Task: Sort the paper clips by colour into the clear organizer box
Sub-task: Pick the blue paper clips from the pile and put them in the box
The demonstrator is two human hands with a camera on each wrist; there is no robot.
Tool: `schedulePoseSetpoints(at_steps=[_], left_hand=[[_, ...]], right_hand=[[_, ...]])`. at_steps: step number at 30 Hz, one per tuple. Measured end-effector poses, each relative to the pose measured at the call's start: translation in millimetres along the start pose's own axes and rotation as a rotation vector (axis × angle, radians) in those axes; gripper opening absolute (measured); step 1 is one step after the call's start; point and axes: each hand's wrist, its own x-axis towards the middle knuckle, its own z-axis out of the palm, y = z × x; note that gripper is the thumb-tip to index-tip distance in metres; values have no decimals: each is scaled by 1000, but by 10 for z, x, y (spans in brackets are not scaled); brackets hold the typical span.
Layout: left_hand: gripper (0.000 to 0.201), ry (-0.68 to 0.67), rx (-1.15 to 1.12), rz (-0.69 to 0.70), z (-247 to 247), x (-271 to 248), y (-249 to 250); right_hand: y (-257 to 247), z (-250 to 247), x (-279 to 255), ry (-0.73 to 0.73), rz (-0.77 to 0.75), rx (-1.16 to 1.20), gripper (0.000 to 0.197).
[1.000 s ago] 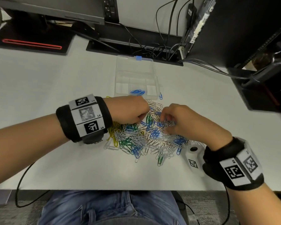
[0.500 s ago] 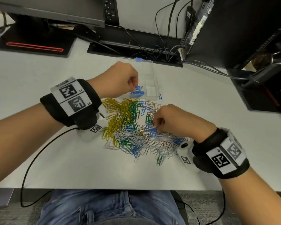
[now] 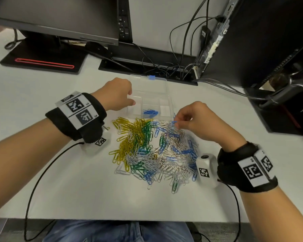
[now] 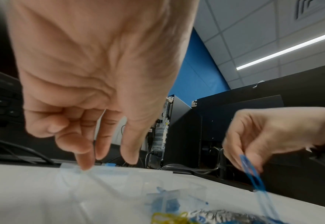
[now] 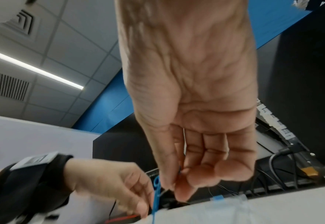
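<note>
A mixed pile of paper clips [image 3: 147, 147], yellow, green, blue and silver, lies on the white desk in front of me. Behind it stands the clear organizer box [image 3: 148, 88], lid back, with blue clips [image 3: 150, 112] in its front middle compartment. My left hand [image 3: 131, 97] holds nothing; one fingertip [image 4: 84, 167] touches the box's left rim, the thumb apart from it. My right hand [image 3: 176, 122] hovers over the pile's far right, just before the box, pinching a blue clip [image 4: 251, 171] that dangles below thumb and forefinger [image 5: 156, 192].
A monitor stand [image 3: 42, 62] with a red outline sits at the back left. A black computer tower [image 3: 252, 41] and loose cables [image 3: 173, 70] crowd the back right. The desk's front edge [image 3: 112, 219] runs close to my lap, and a black wrist cable [image 3: 35, 186] crosses it.
My left hand went from the pile up to the box, let its blue clips go there and drew to the left rim. My right hand lifted a blue clip out of the pile.
</note>
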Motion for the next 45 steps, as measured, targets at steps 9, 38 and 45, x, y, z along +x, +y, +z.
schedulePoseSetpoints(at_steps=[9,38,45], left_hand=[[38,14,-141,6,-150,-131,5],[22,-84,13,58,-77,-293,133],[21,-95,-43,44,-15,-182,110]], right_hand=[[-306,-11,505,150,-83,59,3],[127,102,516,-213,328,-454,21],[210,49,516,-270,319,-365,14]])
